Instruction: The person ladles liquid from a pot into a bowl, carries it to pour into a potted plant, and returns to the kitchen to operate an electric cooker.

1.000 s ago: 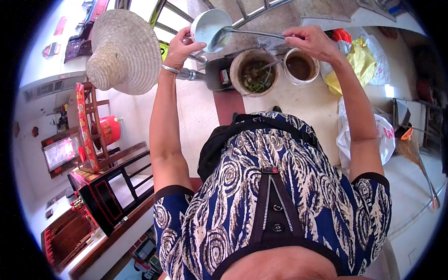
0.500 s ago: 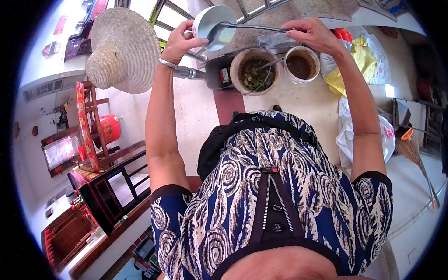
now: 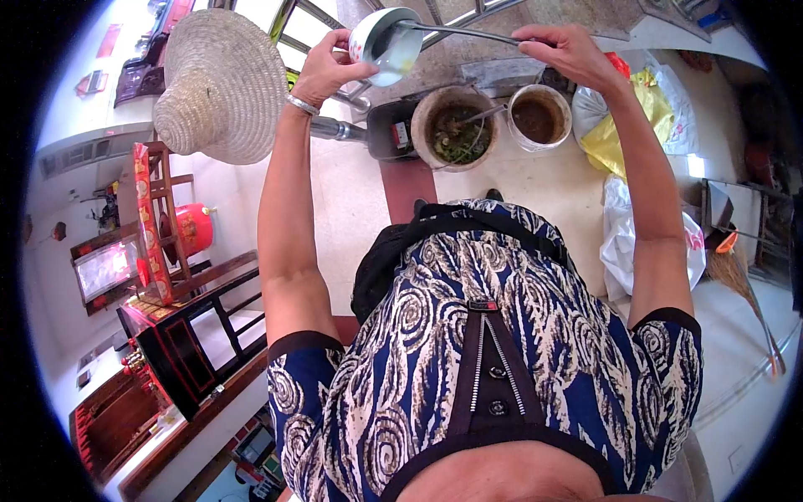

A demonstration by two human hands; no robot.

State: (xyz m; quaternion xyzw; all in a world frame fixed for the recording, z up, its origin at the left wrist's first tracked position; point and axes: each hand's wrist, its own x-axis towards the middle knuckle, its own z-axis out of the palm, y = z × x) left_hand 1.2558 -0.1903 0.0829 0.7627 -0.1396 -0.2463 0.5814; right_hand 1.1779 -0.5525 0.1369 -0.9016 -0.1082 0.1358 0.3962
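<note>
My left hand grips a white bowl by its rim and side, with the thumb toward the mouth. The bowl is tilted, and its pale inside faces the right. Between the fingers of my right hand is the end of a long-handled metal ladle. Its head reaches into the bowl and lies in shadow there. Below the hands stands a round pot with green leafy scraps and a utensil in it. Next to it is a white bucket of brown liquid.
A dark bin stands left of the pot. A straw hat hangs near metal railings. Plastic bags lie to the right, with a broom beyond. Black wooden furniture is on the left.
The bowl has tipped further toward the right, and the ladle's head has moved higher inside it. My right hand has shifted slightly right and up with the handle.
</note>
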